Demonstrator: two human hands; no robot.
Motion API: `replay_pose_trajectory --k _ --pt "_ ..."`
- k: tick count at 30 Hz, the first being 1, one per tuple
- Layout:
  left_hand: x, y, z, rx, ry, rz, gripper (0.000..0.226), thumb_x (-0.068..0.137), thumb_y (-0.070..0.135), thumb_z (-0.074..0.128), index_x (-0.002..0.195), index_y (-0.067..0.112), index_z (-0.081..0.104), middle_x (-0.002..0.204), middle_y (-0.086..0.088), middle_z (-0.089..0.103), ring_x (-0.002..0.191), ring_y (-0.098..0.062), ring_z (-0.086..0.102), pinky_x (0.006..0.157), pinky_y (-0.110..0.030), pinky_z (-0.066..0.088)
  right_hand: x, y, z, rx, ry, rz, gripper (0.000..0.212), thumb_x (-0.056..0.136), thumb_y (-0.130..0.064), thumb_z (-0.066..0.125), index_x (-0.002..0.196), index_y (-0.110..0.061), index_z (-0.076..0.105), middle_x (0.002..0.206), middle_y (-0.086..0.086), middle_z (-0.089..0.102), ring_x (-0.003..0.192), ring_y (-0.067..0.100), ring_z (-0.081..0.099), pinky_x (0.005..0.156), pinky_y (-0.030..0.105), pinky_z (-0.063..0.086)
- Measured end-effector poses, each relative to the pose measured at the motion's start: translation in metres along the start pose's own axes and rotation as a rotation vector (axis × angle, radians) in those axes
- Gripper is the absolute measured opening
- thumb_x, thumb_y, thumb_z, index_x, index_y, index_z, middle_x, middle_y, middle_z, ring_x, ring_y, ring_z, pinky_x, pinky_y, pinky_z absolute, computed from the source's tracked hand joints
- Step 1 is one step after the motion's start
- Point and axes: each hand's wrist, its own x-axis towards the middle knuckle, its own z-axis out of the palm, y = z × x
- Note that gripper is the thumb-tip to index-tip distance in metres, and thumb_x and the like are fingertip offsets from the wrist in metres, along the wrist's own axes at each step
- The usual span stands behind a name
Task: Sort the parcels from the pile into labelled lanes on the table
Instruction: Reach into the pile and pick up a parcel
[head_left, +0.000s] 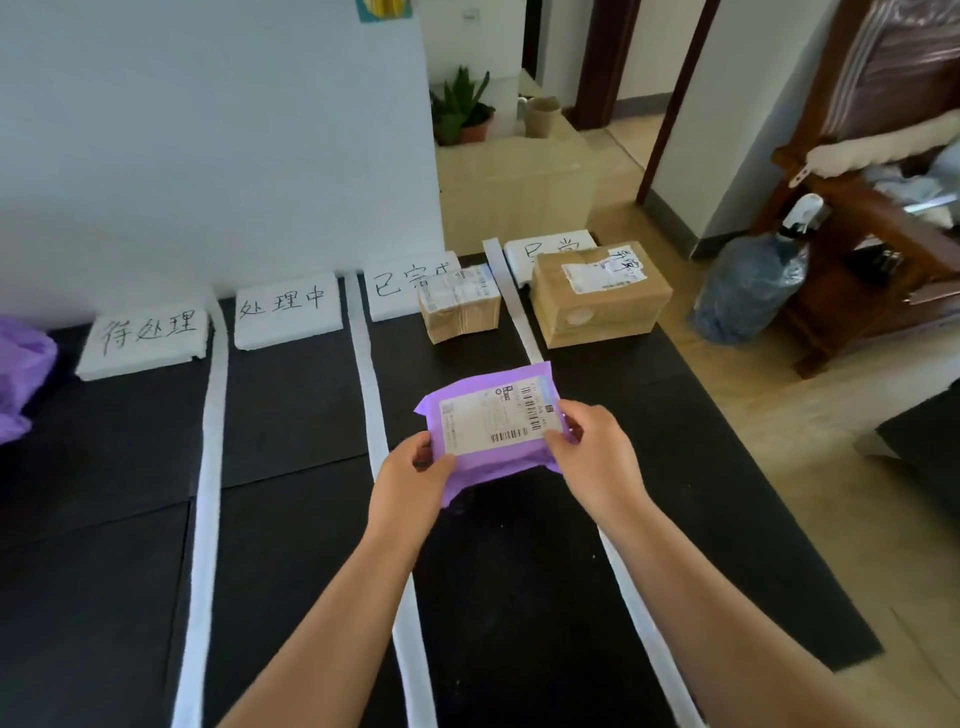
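- Two bare arms reach out over the dark table (291, 415).
- At one end, the left hand (410, 473) holds the purple parcel (493, 431). At the other end, the right hand (592, 447) holds it too.
- On both hands the fingers (571, 415) are curled round the parcel's edges, with thumbs on top. Both hands grip it.
- The parcel is long from side to side, and its white sticker faces up. Its right end sits a bit higher and farther away.
- It hangs over the third lane, between two white strips (371, 374). It looks lifted off the table.
- Straight ahead in that lane sits a small brown box (460, 312), next to a white card (405, 283) with writing.
- A bigger brown box (602, 301) sits in the lane to the right.
- I think the parcel only needs to go down, or a little forward. Both hands are just as near.
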Motion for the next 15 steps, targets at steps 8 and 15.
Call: replay_pose_trajectory --k 8,15 --pt "0.092 0.017 0.033 0.061 0.051 -0.055 0.036 0.096 0.017 0.055 0.132 0.019 0.049 0.12 0.004 0.06 0.095 -0.009 0.058 0.068 -0.023 0.045 0.099 0.007 0.024 -0.008 -0.121 -0.033 0.052 0.096 -0.018 0.062 0.144 -0.026 0.043 0.136 -0.001 0.052 0.118 0.012 0.056 0.085 0.023 0.051" --pt "0.148 0.019 0.05 0.181 0.001 -0.122 0.036 0.098 0.014 0.05 0.133 0.016 0.054 0.135 -0.005 0.052 0.104 -0.017 0.055 0.073 -0.023 0.043 0.156 0.018 0.045 -0.058 -0.227 -0.07 0.053 0.099 -0.013 0.057 0.149 -0.022 0.041 0.147 0.0 0.045 0.129 0.016 0.051 0.095 0.024 0.047"
